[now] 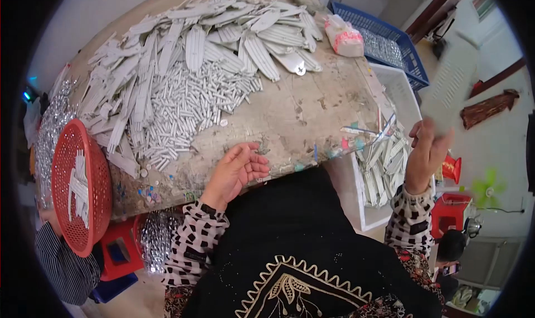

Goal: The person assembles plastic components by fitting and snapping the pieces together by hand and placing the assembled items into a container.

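My left hand is at the table's near edge, palm up, with loosely curled fingers and nothing visible in it. To the right, my right hand is raised above a white crate of pale strip-like pieces. Its fingertips are smeared, and a blurred pale slotted shape appears just beyond them; I cannot tell whether the hand holds it. On the table lie a heap of flat, pale ribbed pieces and a pile of short white sticks.
At the left, a red perforated basket holds some pale pieces, close to a person's striped sleeve. A blue crate and a plastic-wrapped pack are at the back right. Red stools stand around the worn table.
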The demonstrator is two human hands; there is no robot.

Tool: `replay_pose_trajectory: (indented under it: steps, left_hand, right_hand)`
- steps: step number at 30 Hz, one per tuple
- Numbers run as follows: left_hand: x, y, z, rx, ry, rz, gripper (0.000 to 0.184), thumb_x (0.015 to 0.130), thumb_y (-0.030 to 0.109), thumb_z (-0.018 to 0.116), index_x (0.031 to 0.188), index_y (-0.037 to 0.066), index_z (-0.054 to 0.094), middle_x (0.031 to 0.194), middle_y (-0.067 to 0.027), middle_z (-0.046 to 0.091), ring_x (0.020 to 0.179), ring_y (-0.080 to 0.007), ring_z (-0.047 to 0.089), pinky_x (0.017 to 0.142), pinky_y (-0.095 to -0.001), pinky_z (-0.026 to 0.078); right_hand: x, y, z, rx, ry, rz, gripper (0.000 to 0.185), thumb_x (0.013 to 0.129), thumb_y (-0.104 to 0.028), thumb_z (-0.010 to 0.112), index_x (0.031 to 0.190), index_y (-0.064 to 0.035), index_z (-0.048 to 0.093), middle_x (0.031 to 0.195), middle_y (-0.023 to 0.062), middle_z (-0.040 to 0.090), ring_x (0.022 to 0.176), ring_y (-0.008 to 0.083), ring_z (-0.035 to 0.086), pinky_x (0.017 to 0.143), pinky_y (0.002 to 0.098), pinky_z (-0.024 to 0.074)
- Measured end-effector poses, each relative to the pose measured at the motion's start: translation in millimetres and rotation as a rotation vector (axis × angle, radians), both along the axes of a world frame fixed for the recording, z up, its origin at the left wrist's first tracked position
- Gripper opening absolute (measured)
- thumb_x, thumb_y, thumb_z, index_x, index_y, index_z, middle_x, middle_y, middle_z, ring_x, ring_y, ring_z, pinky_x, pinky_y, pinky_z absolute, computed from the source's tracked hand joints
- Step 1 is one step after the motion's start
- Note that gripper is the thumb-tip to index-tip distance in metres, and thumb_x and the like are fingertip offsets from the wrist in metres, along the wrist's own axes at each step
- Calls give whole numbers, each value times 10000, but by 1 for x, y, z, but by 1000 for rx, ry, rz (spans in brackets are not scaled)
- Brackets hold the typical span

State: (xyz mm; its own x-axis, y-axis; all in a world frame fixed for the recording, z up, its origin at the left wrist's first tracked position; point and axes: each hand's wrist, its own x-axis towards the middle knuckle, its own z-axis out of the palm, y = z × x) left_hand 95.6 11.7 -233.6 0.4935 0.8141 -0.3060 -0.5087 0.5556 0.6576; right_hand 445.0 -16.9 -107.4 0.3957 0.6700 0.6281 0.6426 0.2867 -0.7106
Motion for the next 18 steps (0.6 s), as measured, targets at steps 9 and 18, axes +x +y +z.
replay_pose_trajectory:
  steps: [9, 18]
  left_hand:
    - [0, -6, 0, -23, 47, -10, 344, 1023, 275, 452, 1234, 3, 460, 1014, -170, 618, 892, -250, 639, 816, -375, 548]
    - [-2, -6, 1, 45, -8, 14, 355, 1024, 263, 449, 1265, 3, 470, 1033, -165, 628, 916, -238, 641, 829, -351, 541]
  right_hand:
    - [-19, 2, -12, -215, 32, 124, 236, 987, -192, 501, 1131, -6, 503, 725, -4, 523, 571, 66, 453, 514, 218, 357]
    - [-61, -12, -50, -713, 899, 714, 331, 996, -292, 484, 1219, -49, 467, 787, 9, 515, 510, 95, 429, 437, 205, 316]
